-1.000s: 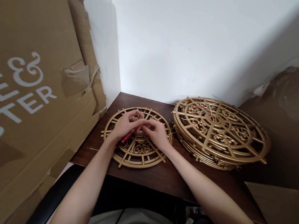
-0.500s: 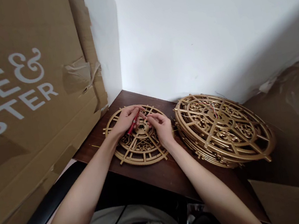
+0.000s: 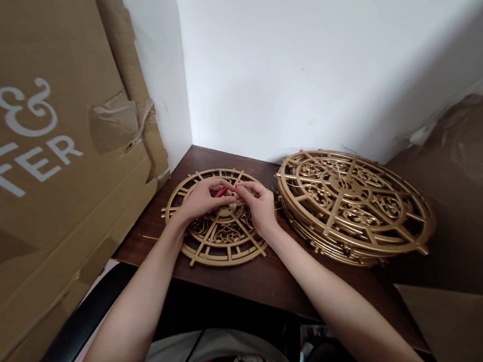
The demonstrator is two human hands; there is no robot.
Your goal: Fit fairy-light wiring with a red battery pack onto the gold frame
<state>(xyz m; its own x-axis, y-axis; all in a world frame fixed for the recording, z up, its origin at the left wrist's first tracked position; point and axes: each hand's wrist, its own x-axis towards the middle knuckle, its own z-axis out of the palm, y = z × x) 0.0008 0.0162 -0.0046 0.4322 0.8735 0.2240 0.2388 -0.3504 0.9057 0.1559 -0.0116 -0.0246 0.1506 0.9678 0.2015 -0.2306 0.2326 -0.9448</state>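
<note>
My left hand (image 3: 205,198) is closed round a red-handled tool (image 3: 222,192) that looks like small pliers; only a short red part shows between the fingers. Its fingertips meet those of my right hand (image 3: 258,203), whose thumb and forefinger are pinched together. What the pinch holds is too small to make out. Both hands are above the middle of a round gold openwork frame (image 3: 224,260) with scrollwork and spokes. It lies flat on the dark wooden table (image 3: 214,281), its centre partly hidden by my hands.
To the right, a stack of similar gold frames (image 3: 327,225) carries thin loose wires on top. A large printed cardboard box (image 3: 86,194) stands along the left side. White walls (image 3: 276,57) meet behind the table. More cardboard (image 3: 465,187) is at the right.
My left hand has turned and closed more over the red-handled pliers, so less of them shows. The fingertips of both hands have come together. The view has shifted slightly.
</note>
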